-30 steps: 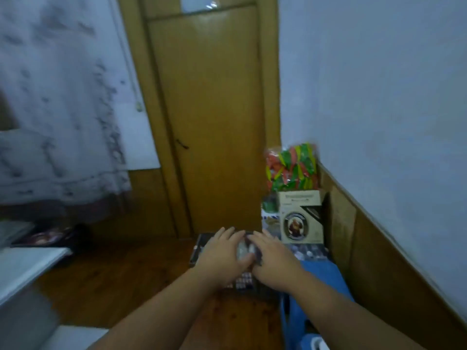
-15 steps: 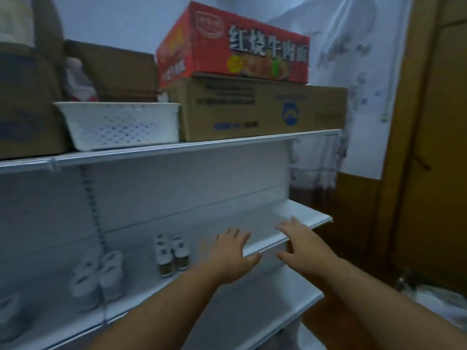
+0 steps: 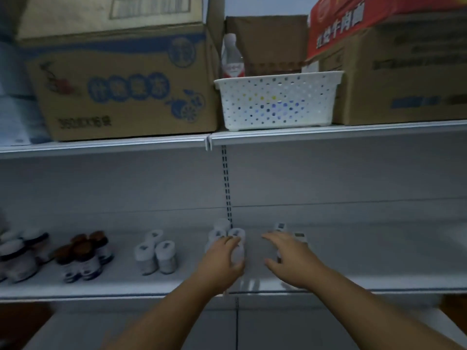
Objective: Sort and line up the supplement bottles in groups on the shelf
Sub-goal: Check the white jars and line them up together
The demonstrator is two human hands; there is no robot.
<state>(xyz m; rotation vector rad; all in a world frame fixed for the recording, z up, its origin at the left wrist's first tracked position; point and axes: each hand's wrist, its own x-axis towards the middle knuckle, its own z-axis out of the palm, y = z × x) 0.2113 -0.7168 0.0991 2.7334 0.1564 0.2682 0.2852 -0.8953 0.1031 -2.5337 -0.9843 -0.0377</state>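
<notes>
The white middle shelf [image 3: 379,279] carries supplement bottles in groups. Dark-capped white bottles [image 3: 17,258] stand at the far left, then brown-capped bottles [image 3: 83,256], then three white bottles [image 3: 155,253]. At the centre is a white cluster [image 3: 221,229]. My left hand [image 3: 222,261] grips a white bottle [image 3: 238,252] at the front of that cluster, fingers over its top and thumb below. My right hand [image 3: 293,258] curls over a bottle in front of two white-capped bottles [image 3: 280,227]; the held bottle is mostly hidden.
The upper shelf holds a printed cardboard box [image 3: 121,84], a white perforated basket [image 3: 278,99], a water bottle [image 3: 232,59] and a red carton [image 3: 353,24] on a brown box [image 3: 404,79]. The right stretch of the middle shelf is bare. A lower shelf [image 3: 265,324] sits beneath my arms.
My view swung from a box on the floor by the door round to the shelf. Both hands travelled from that box to the bottles at the middle of the shelf.
</notes>
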